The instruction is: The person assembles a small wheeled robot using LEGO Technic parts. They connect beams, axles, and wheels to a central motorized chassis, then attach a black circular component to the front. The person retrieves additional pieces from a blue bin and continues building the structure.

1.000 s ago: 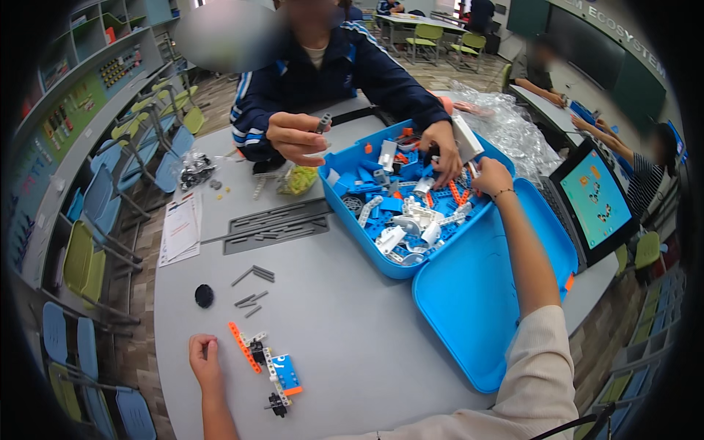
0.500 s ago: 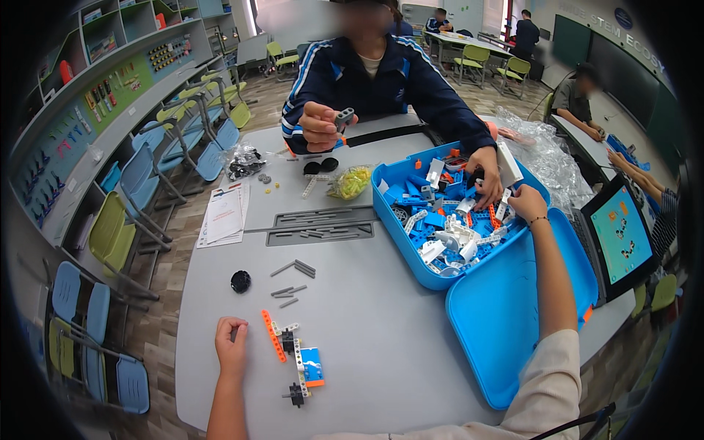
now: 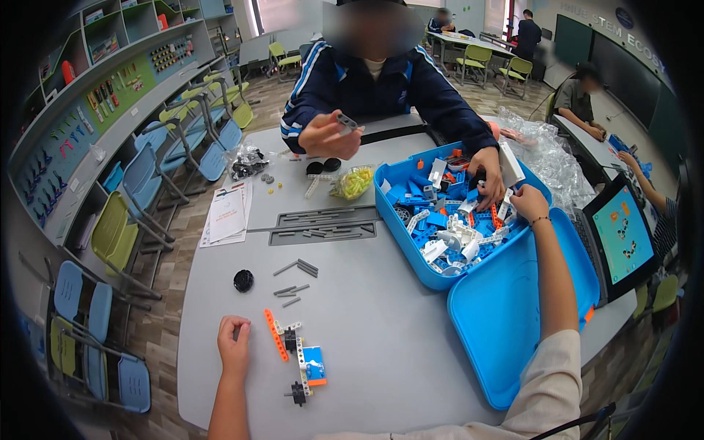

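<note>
My left hand (image 3: 234,342) rests on the table with its fingers loosely curled; nothing shows in it. Beside it lies an orange perforated beam (image 3: 276,335). A small assembly of a white beam (image 3: 301,359), black wheel hubs (image 3: 298,394) and a blue panel (image 3: 314,362) sits just right of that. My right hand (image 3: 529,202) is at the right side of the blue parts box (image 3: 418,265), fingers bent down over the pieces near an orange beam (image 3: 497,217). Its fingertips are partly hidden, so I cannot make out what they grip.
Opposite, a person's hand (image 3: 330,136) holds up a grey piece (image 3: 346,122); their other hand (image 3: 486,176) is in the box. Grey axles (image 3: 295,268), a black wheel (image 3: 243,280) and a yellow bag (image 3: 353,182) lie about. The blue lid (image 3: 491,345) and a tablet (image 3: 622,236) are at right.
The person opposite has turned the grey piece, and that hand has shifted slightly to the right. My hands stay where they were; the view has moved only slightly.
</note>
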Motion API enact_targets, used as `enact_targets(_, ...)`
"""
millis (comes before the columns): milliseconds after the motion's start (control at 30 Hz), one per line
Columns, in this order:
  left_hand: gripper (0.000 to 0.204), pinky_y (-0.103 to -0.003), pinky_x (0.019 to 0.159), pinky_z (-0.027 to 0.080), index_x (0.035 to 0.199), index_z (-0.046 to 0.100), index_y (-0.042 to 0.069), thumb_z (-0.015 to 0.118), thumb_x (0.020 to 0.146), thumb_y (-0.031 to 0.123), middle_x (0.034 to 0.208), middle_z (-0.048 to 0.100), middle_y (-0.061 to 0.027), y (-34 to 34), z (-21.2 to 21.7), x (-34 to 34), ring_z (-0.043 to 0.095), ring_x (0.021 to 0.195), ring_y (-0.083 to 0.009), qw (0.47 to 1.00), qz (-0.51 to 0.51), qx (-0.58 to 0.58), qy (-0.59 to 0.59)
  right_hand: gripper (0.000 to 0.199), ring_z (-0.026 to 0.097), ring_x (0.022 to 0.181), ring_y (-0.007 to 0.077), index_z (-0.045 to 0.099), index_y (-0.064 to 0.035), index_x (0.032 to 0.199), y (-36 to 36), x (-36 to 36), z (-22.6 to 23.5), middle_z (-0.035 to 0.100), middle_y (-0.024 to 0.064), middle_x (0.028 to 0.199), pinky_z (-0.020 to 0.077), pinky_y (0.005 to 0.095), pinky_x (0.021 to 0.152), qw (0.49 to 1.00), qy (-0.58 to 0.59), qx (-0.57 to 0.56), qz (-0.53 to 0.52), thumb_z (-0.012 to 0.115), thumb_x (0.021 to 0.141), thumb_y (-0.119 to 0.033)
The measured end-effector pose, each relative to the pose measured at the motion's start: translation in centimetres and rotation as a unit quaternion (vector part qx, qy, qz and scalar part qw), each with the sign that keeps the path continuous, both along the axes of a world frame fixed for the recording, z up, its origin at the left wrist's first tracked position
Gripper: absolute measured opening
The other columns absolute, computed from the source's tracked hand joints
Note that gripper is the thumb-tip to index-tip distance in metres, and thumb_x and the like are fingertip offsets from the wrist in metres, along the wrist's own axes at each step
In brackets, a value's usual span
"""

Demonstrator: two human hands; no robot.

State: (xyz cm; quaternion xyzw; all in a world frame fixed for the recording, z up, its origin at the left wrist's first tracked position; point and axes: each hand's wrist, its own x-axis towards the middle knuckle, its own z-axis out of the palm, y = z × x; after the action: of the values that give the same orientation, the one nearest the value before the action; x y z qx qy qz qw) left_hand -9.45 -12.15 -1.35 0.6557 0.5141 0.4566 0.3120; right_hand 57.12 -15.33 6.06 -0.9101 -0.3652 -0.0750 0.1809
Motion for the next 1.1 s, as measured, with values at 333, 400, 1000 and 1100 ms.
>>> enact_targets(333, 0.004, -0.027, 0.08, 0.042, 0.08, 0.055, 0.0, 0.054, 0.084, 0.002, 0.088, 0.053, -0.0063, 0.2, -0.4, -0.1, 0.052, 0.085, -0.0158, 1.0, -0.003, 0.012, -0.007, 0.025, 0.065, 0.079, 0.0305, 0.065, -0.0054, 0.079, -0.1, -0.3, 0.4, 0.066, 0.0154, 0.081, 0.0501, 0.0383, 0.07, 1.0, 0.016, 0.007, 0.008, 0.064, 0.071, -0.029)
enact_targets(400, 0.004, -0.027, 0.08, 0.042, 0.08, 0.055, 0.0, 0.054, 0.084, 0.002, 0.087, 0.053, -0.0063, 0.1, -0.3, -0.1, 0.052, 0.084, -0.0158, 1.0, -0.003, 0.009, -0.005, 0.024, 0.065, 0.079, 0.0302, 0.065, -0.0062, 0.079, -0.1, -0.2, 0.3, 0.066, 0.015, 0.081, 0.0501, 0.0383, 0.07, 1.0, 0.014, 0.005, 0.01, 0.063, 0.071, -0.029)
enact_targets(1000, 0.007, -0.026, 0.071, 0.039, 0.081, 0.052, 0.001, 0.055, 0.085, 0.006, 0.08, 0.046, -0.0032, 1.5, -2.6, -1.0, 0.045, 0.077, -0.0128, 0.999, 0.032, 0.004, 0.001, 0.038, 0.065, 0.077, 0.0348, 0.069, -0.0042, 0.084, 0.6, -0.4, -0.3, 0.066, 0.0198, 0.083, 0.0507, 0.0442, 0.072, 0.99, 0.012, 0.134, 0.039, 0.071, 0.071, -0.04)
enact_targets(1100, 0.02, -0.029, 0.077, 0.04, 0.084, 0.052, 0.001, 0.05, 0.09, 0.02, 0.084, 0.049, -0.0036, 2.4, -3.1, -1.3, 0.046, 0.078, -0.0137, 0.998, -0.042, 0.041, 0.019, 0.037, 0.062, 0.076, 0.0351, 0.062, -0.0039, 0.101, -1.4, -0.5, -0.6, 0.065, 0.0144, 0.079, 0.05, 0.0445, 0.073, 0.948, -0.072, 0.304, 0.059, 0.066, 0.07, -0.023)
